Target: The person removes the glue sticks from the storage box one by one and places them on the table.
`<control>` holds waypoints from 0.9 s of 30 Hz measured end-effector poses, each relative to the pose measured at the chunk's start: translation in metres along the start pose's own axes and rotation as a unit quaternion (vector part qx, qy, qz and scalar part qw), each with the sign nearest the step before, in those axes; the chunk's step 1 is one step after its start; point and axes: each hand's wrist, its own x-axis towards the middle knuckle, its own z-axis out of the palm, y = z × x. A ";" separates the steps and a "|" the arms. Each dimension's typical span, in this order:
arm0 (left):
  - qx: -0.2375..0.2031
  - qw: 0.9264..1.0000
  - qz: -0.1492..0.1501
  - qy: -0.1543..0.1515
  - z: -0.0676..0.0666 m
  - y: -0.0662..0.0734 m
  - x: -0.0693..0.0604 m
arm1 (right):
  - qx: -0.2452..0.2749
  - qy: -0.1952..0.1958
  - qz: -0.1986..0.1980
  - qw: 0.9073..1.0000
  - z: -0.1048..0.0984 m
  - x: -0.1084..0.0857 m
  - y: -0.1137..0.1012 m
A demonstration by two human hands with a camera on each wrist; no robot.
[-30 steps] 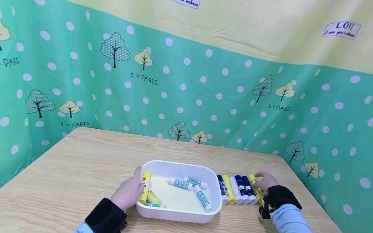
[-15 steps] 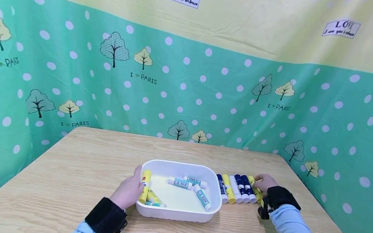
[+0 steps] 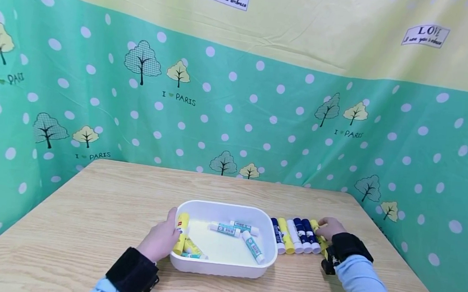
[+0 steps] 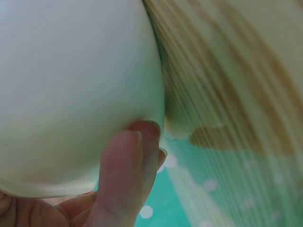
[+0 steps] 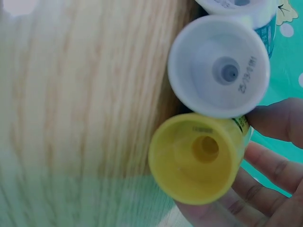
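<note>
A white plastic basin stands on the table, and my left hand grips its left end. The left wrist view shows the thumb on the basin's outer wall. To the right of the basin, glue sticks lie side by side: navy, yellow, white, then two more navy ones. At the row's right end my right hand holds a yellow glue stick between thumb and fingers. In the right wrist view it touches a white-ended neighbour.
Inside the basin lie a large yellow glue stick, a smaller yellow one and several white-and-teal ones. Bare wooden table surrounds the basin. A green and yellow patterned curtain hangs behind the table and along its sides.
</note>
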 end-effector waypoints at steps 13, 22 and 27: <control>-0.015 1.000 -0.011 -0.004 0.000 0.001 -0.001 | 0.003 0.005 -0.008 1.000 0.001 -0.001 0.003; -0.015 1.000 -0.009 -0.003 0.000 0.001 0.000 | -0.006 0.048 -0.001 0.999 -0.002 -0.004 -0.001; -0.010 1.000 -0.010 -0.003 0.000 0.002 -0.001 | -0.015 0.080 -0.041 0.996 -0.008 -0.008 -0.017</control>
